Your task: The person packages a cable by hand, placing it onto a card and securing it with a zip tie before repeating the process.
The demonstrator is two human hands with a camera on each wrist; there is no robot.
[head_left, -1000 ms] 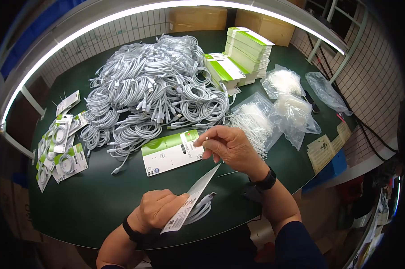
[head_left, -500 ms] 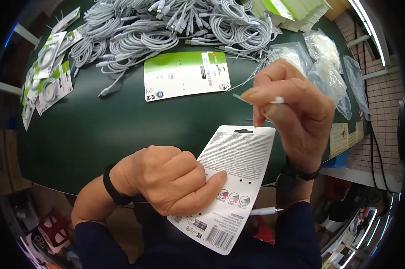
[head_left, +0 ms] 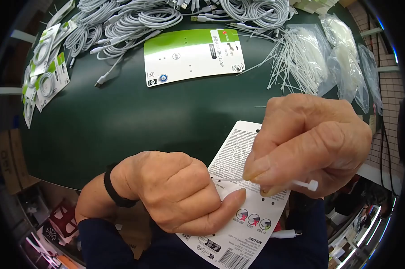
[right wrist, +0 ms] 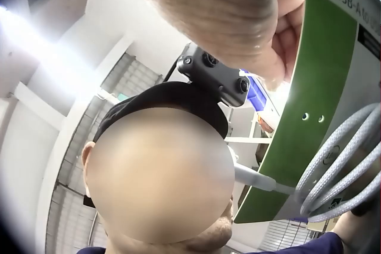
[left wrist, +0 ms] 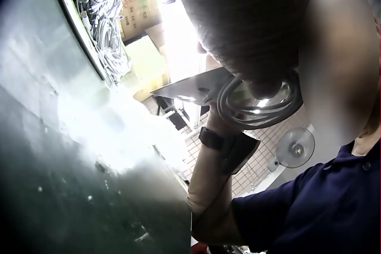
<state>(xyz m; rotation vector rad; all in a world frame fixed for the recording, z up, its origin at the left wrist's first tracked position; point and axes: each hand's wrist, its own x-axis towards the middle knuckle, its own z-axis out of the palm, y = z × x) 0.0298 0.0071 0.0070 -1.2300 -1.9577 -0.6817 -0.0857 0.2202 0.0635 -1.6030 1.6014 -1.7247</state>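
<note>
Card (head_left: 232, 152) in grip of left hand (head_left: 178, 193), tie (head_left: 313, 185) in pinch of right hand (head_left: 308, 143) — green tabletop (head_left: 122, 121) past card's edge.

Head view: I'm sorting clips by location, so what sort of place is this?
Probably a packing station in a workshop: heaped coiled cables, loose zip ties and printed cards bearing cables share the green table.

Green-and-white card (right wrist: 318, 57), white cable (right wrist: 312, 191); green table (head_left: 95, 139)
</note>
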